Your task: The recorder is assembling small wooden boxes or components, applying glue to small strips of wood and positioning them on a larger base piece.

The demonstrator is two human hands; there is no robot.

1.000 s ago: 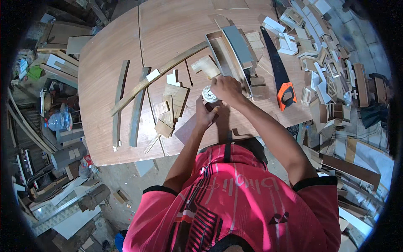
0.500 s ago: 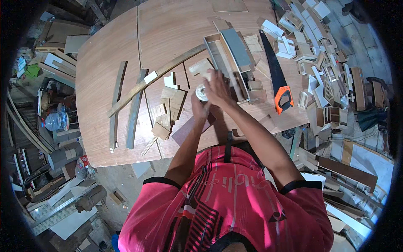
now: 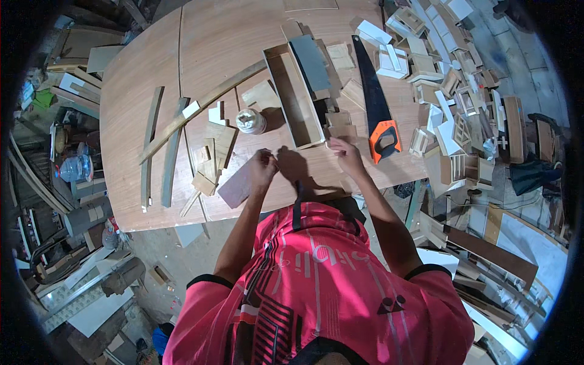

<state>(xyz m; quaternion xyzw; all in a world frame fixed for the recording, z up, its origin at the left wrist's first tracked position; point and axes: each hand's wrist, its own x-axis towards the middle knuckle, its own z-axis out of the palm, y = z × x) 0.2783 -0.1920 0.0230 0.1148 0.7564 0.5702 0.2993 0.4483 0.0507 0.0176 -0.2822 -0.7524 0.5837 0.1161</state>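
My left hand [image 3: 264,168] hovers over the table's near side, beside a dull purple-brown sheet [image 3: 236,187]. Its fingers are curled together; anything inside them is too small to make out. At the near right corner of a long, open wooden box [image 3: 302,115], my right hand [image 3: 348,158] has its fingers stretched toward the edge, and whether they touch it is unclear. A round jar [image 3: 250,121] with a whitish top stands left of the box, apart from both hands. A grey-topped panel [image 3: 309,66] lies along the box's right side.
Right of the box lies a handsaw [image 3: 374,97] with an orange handle. Wooden strips [image 3: 174,155] and small board pieces [image 3: 220,143] lie on the left of the table [image 3: 134,121]. Wooden and white offcuts [image 3: 451,125] crowd the right side.
Both hands have come away from the jar, which now stands on the table. My left hand moved nearer me; my right moved right and nearer, to the box's near end.
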